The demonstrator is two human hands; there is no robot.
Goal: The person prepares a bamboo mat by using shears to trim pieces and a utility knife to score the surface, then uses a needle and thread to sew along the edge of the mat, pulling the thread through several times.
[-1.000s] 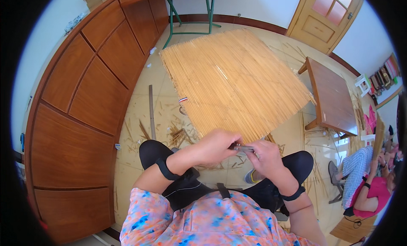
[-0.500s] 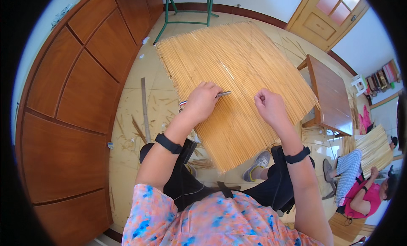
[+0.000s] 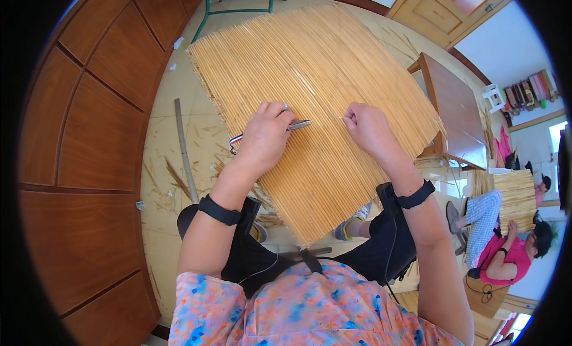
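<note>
A large mat of thin yellow slats [image 3: 310, 48] lies before me, its near corner between my legs. My left hand [image 3: 266, 135] is closed on a slim metal tool [image 3: 301, 124], whose tip points right across the slats. Farther right, my right hand [image 3: 366, 126] has its fingers pinched at the mat's surface; what they hold, if anything, is too small to make out. A short striped band [image 3: 235, 141] shows beside my left hand, near the mat's left side.
Wooden cabinets [image 3: 83, 227] line the left, a green metal stand [image 3: 232, 11] is behind. A low brown table [image 3: 453, 113] is at the right. Beyond it a co-worker in pink [image 3: 506, 262] sits with another mat [image 3: 515, 197]. Scraps and a long strip [image 3: 186, 149] lie on the floor [image 3: 164, 125].
My hands, earlier together on the tool near my lap, have separated and moved up onto the slats; the tool stays in my left hand. The mat's near part now reaches between my legs.
</note>
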